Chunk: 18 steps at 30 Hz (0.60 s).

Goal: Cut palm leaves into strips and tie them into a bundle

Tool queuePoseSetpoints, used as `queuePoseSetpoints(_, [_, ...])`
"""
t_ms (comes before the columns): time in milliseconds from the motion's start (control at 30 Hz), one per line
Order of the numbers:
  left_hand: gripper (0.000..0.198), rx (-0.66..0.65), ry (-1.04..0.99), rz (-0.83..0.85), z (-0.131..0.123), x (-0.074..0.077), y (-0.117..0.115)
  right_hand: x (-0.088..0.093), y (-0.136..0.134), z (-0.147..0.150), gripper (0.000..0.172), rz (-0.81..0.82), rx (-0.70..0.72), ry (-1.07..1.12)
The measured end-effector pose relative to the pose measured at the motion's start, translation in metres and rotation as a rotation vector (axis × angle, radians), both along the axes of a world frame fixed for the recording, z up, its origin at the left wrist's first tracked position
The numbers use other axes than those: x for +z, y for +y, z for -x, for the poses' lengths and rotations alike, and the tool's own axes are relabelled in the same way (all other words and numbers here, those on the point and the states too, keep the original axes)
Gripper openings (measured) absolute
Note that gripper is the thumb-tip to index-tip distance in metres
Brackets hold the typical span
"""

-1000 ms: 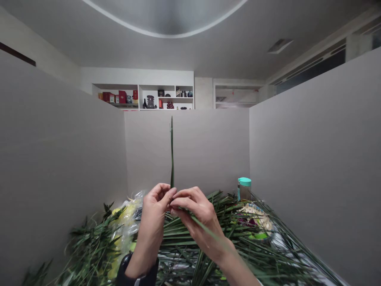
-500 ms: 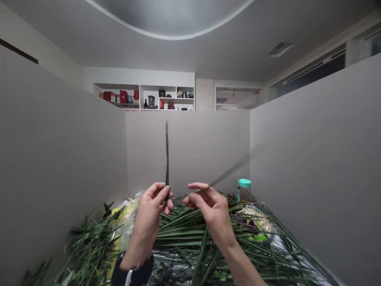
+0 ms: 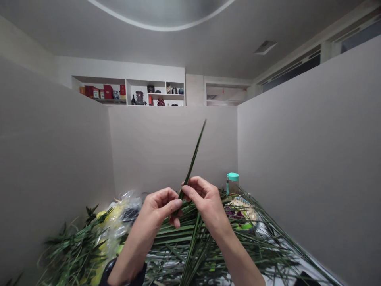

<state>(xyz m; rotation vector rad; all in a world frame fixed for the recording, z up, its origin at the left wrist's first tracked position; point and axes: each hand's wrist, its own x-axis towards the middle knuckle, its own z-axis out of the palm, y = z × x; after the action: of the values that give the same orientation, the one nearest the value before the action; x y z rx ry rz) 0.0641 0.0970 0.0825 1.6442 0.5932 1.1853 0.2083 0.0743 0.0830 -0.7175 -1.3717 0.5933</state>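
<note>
A long, narrow green leaf blade [image 3: 195, 155], possibly more than one laid together, leans up and to the right from between my hands. My left hand [image 3: 162, 208] pinches its lower end between thumb and fingers. Just above that, my right hand [image 3: 204, 198] pinches the same leaf from the right side. Beneath both hands spreads a large heap of cut green leaves [image 3: 175, 236], with a sheaf of blades running toward me below my right hand. The leaf's bottom tip is hidden behind my fingers.
Clear plastic bags [image 3: 127, 206] with yellow in them lie at left, beside a bushier pile of leafy stems [image 3: 79, 248]. Right of the heap stand a bottle with a turquoise lid [image 3: 233, 177] and a woven basket [image 3: 248, 210]. Grey partitions [image 3: 172, 147] close in three sides.
My right hand has come left to meet my left hand on the leaf. The separate blade by my right hand no longer shows. The upright leaf now tilts right, and the view has shifted.
</note>
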Motion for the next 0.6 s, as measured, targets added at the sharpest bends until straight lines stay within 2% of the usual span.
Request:
queuePoseSetpoints(167, [0.025,-0.024,-0.053,-0.027,0.001,0.003,-0.007,0.000,-0.005,-0.002,0.013,0.025,0.175,0.063])
queuePoseSetpoints(433, [0.028,-0.104,-0.152,0.077,0.001,0.005,-0.022,0.003,-0.017,0.000,0.007,0.014,0.368,0.221])
queuePoseSetpoints(500, [0.030,-0.088,-0.139,0.052,0.000,0.006,-0.026,0.003,-0.020,0.002,0.005,-0.003,0.345,0.239])
queuePoseSetpoints(600, [0.032,0.031,-0.090,-0.061,-0.003,0.008,-0.030,0.003,-0.026,0.006,0.007,-0.040,0.195,0.219])
